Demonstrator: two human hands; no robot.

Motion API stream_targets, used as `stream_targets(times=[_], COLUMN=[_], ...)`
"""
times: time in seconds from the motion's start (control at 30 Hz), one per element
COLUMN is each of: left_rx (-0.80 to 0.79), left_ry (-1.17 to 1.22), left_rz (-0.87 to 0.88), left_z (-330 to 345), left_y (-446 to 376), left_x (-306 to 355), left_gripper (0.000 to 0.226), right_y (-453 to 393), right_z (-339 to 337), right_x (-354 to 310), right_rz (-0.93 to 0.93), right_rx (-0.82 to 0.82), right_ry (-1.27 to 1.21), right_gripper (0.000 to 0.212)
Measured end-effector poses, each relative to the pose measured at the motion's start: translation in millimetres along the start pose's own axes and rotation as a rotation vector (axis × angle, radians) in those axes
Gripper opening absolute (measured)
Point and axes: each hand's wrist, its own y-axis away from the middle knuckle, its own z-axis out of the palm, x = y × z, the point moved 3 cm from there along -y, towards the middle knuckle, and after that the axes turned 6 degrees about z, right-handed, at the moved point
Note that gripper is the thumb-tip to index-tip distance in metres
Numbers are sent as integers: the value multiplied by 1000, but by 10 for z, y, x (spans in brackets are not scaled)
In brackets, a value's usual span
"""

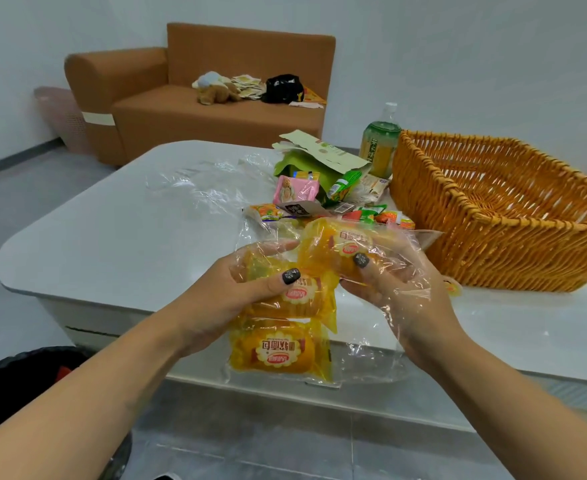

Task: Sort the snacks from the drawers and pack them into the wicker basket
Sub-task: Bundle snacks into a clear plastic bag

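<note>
My left hand pinches one yellow bread pack, and another pack hangs under it. My right hand curls its fingers around a third pack. The wicker basket on the counter looks empty inside. A pile of small snacks waits beside it, so most packing is left.
</note>
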Motion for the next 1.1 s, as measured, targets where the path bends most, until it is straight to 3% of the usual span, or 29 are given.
stream_targets(times=[0.2,0.3,0.37,0.4,0.43,0.5,0.6,0.63,0.7,0.73,0.8,0.83,1.0,1.1], left_rx=[24,65,90,94,95,107,101,89,63,60,64,66,57,24], left_ry=[76,64,38,20,8,14,-4,-1,8,9,6,7,14,-31], left_rz=[86,129,137,138,141,146,131,125,112,104,90,82,45,6], left_z=[-58,-84,-90,-84,-79,-66,-17,8,56,72,75,77,95,113], left_y=[5,18,11,5,1,-8,-26,-33,-39,-43,-57,-60,-49,-31], left_x=[50,49,44,43,37,29,12,6,-1,-7,-37,-44,-58,-68], left_gripper=[50,60,68,68,66,56,51,50,50,50,52,54,65,81], right_y=[-16,-117,-49,-22,-25,15,67,109,96,77,80,90,92,5], right_z=[-35,14,8,-21,18,119,277,334,414,365,257,181,172,340], right_x=[-50,-46,3,-9,-35,-159,-317,-343,-362,-291,-220,-200,-201,-244], right_rz=[-21,112,271,271,191,183,202,246,266,271,144,100,15,170], right_rx=[-18,-28,-228,-249,-176,-27,-148,-229,-244,-276,-216,-141,-120,-247], right_ry=[-100,45,36,70,160,92,-98,-113,13,128,254,268,278,406], right_gripper=[53,77,92,80,64,45,43,48,101,102,54,43,37,40])
